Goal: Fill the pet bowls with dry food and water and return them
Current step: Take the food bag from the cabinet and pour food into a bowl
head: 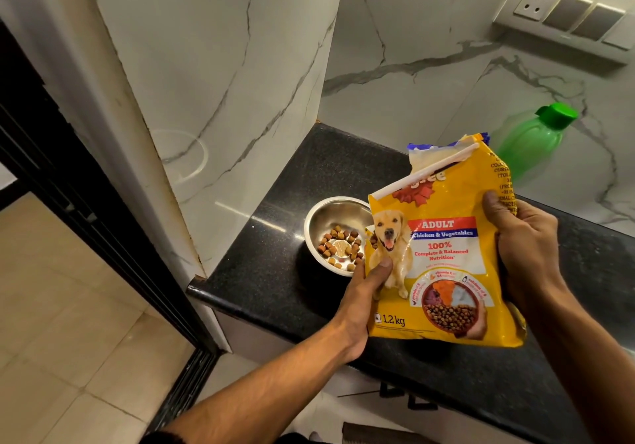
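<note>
I hold a yellow bag of dry dog food [446, 258] upright above the black counter [275, 265], its torn top open. My left hand [366, 292] grips the bag's lower left edge, thumb on the front. My right hand [522, 247] grips its right side. Just left of the bag, a steel bowl [326, 213] stands on the counter with a thin layer of brown kibble [340, 247] in its bottom; the bag hides the bowl's right rim.
A green plastic bottle [536, 141] with a green cap stands behind the bag against the marble wall. A socket and switch panel [570, 14] is on the wall at upper right. A marble pillar [206, 100] borders the counter's left; tiled floor [68, 323] lies below.
</note>
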